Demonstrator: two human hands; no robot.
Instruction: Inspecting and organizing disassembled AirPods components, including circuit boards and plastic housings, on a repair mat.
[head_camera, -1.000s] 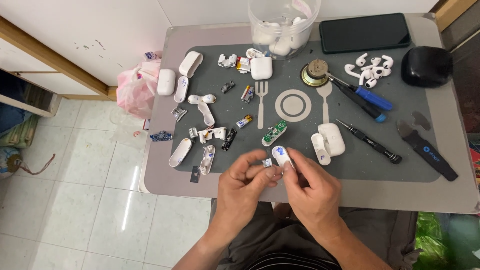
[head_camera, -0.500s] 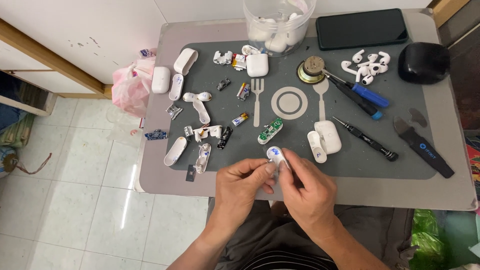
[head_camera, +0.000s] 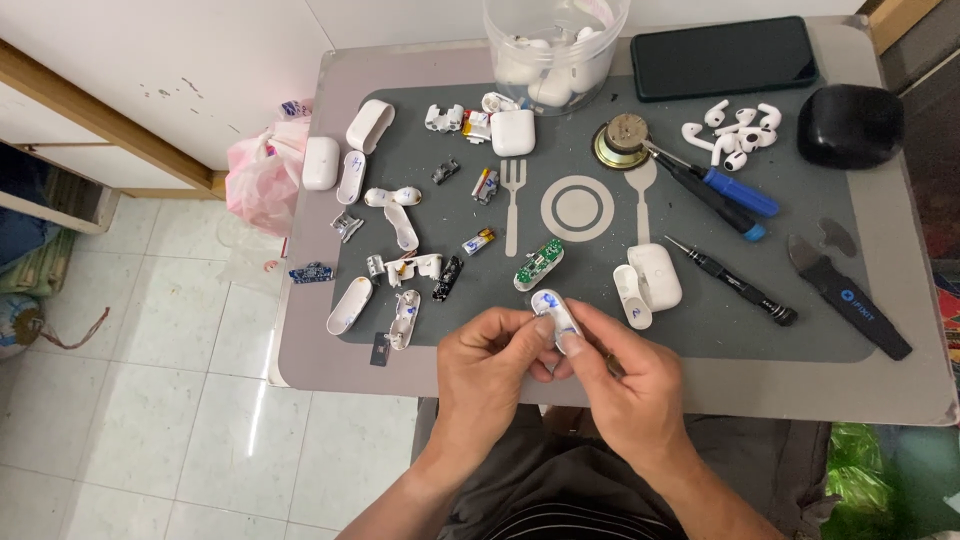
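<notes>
My left hand (head_camera: 497, 368) and my right hand (head_camera: 620, 375) meet over the near edge of the grey mat (head_camera: 700, 330). Together they pinch a small white plastic case shell with blue marks (head_camera: 555, 312), thumbs and forefingers closed on it. Just beyond the shell lies a green circuit board (head_camera: 538, 264). An open white earbud case (head_camera: 647, 282) sits to the right of my hands.
Several white case halves and small parts (head_camera: 395, 255) are scattered over the left of the mat. A clear tub of white cases (head_camera: 555, 45), a dark phone (head_camera: 722, 57), loose earbuds (head_camera: 735, 128), a black pouch (head_camera: 850, 125), screwdrivers (head_camera: 715, 185) and a pry tool (head_camera: 850, 295) lie further back and right.
Both hands stay together on the white shell at the mat's near edge; the fingers have shifted slightly on it. Nothing else on the mat moved.
</notes>
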